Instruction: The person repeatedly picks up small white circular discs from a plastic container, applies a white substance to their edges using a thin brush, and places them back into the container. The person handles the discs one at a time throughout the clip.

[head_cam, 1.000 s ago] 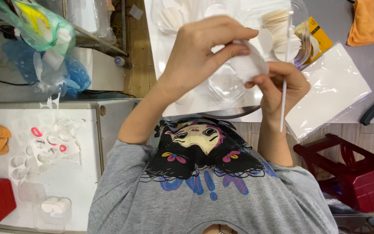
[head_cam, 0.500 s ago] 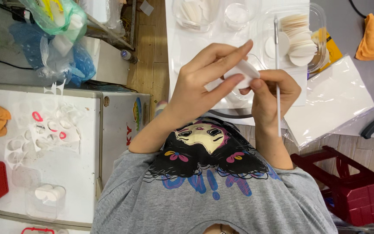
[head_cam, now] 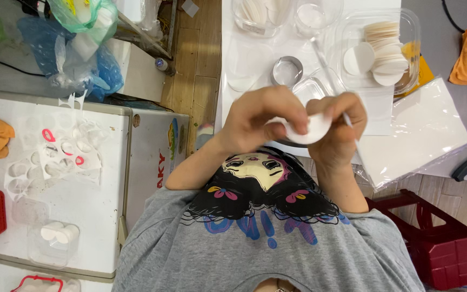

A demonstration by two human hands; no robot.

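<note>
Both our hands meet on one white round disc, held up over the near edge of the counter.

Our left hand (head_cam: pixel 263 121) closes its fingers (head_cam: pixel 293 111) on the disc's (head_cam: pixel 306 130) left rim, and our right hand (head_cam: pixel 339 127) pinches its right rim, so the disc lies between the two, about equally near each. A thin clear stick (head_cam: pixel 328 73) runs up and away from the right hand's closed fingers, toward the clear tray of stacked discs (head_cam: pixel 387 51). A metal ring (head_cam: pixel 286 70) sits on the counter (head_cam: pixel 244 32) just beyond.

Both hands (head_cam: pixel 304 121) pinch a white round disc (head_cam: pixel 308 130) above the table (head_cam: pixel 233 43).
</note>
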